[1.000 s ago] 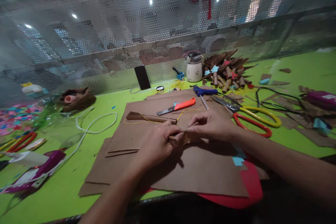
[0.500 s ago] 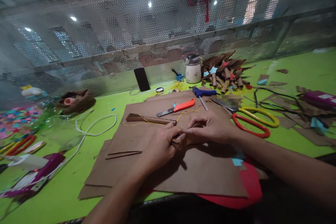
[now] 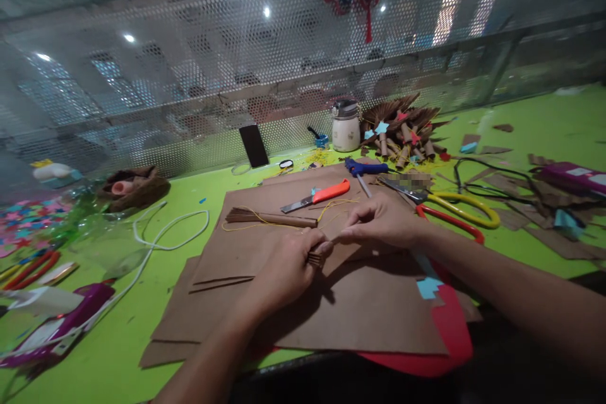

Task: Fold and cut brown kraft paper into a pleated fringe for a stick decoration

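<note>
Both hands meet over a stack of brown kraft paper sheets (image 3: 364,309) on the green table. My left hand (image 3: 284,265) is curled shut around the end of a small pleated strip of brown paper (image 3: 314,258). My right hand (image 3: 379,222) pinches the other part of the same folded paper with thumb and fingers. Just behind the hands lies a finished pleated brown paper bundle (image 3: 269,219) with a yellow string (image 3: 331,205) looped near it.
An orange-handled utility knife (image 3: 319,195), a blue glue gun (image 3: 364,169) and red-and-yellow scissors (image 3: 461,211) lie behind the hands. A pile of brown paper fans (image 3: 402,129) and a white jar (image 3: 344,126) stand at the mesh wall. A white cord (image 3: 165,233), a phone (image 3: 254,146) and clutter lie left.
The hands have stayed together on the folded paper, shifting slightly; the right fingers have moved a little along the pleats. The view has tilted slightly.
</note>
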Motion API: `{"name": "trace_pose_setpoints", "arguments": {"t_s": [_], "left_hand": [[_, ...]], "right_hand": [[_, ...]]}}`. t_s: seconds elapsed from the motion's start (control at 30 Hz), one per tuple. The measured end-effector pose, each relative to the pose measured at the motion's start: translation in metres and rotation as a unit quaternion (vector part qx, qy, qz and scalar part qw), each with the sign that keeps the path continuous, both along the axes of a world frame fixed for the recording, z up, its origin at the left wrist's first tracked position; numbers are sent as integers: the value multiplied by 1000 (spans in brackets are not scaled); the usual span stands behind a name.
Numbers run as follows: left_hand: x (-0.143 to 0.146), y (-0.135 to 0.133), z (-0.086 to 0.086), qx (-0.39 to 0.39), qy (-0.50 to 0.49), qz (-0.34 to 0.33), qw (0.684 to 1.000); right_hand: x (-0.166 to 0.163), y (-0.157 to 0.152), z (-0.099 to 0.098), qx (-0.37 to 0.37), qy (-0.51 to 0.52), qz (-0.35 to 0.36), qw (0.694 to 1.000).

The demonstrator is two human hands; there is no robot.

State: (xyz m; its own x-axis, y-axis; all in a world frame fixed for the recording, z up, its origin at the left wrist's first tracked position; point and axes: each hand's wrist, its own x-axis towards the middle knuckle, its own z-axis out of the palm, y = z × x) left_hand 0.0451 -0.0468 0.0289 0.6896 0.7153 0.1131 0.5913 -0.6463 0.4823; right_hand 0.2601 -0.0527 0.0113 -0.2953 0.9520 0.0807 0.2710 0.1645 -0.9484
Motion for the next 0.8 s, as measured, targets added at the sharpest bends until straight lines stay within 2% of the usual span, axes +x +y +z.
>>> {"name": "trace_pose_setpoints", "arguments": {"t_s": [0.2,0.4,0.67,0.8], "left_hand": [[-4,5,-3,-73,-36,9,997],[-7,8,-2,-149,-94,35,984],[-8,9,0,-202,-133,51,969],[-11,13,-4,-241,-147,61,957]], "right_hand": [[3,1,0,-38,-15,-22,999],[6,1,3,-113,8,-28,993],[10,2,4,-119,10,18,993],[16,6,5,-65,9,-21,998]]}}
